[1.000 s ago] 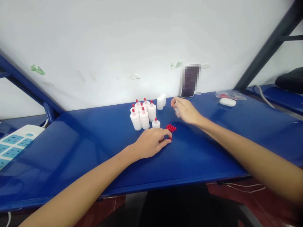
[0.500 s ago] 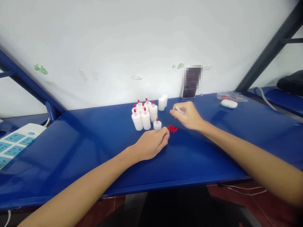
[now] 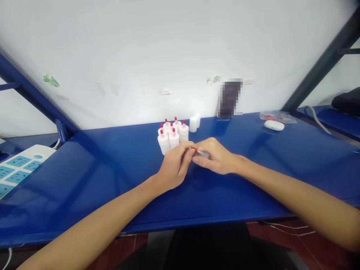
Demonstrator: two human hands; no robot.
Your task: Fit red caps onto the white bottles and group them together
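A small, glossy red cap (image 3: 196, 150) is pinched between the left hand's (image 3: 174, 165) thumb and index finger, at the tip of a slim, translucent white nozzle (image 3: 203, 153). The right hand's (image 3: 216, 155) fingers grip that nozzle, which lies nearly level, in front of the bottles. Both hands meet just above the smooth, shiny blue desk (image 3: 112, 157), wrists low, forearms slanting inward from either side, knuckles bent. The white plastic bottles (image 3: 174, 138) stand upright in a tight cluster beyond the left hand, round-shouldered and tapering to red tips. Plain white cylinders (image 3: 193, 124) stand behind, near the matt, scuffed wall (image 3: 126, 56).
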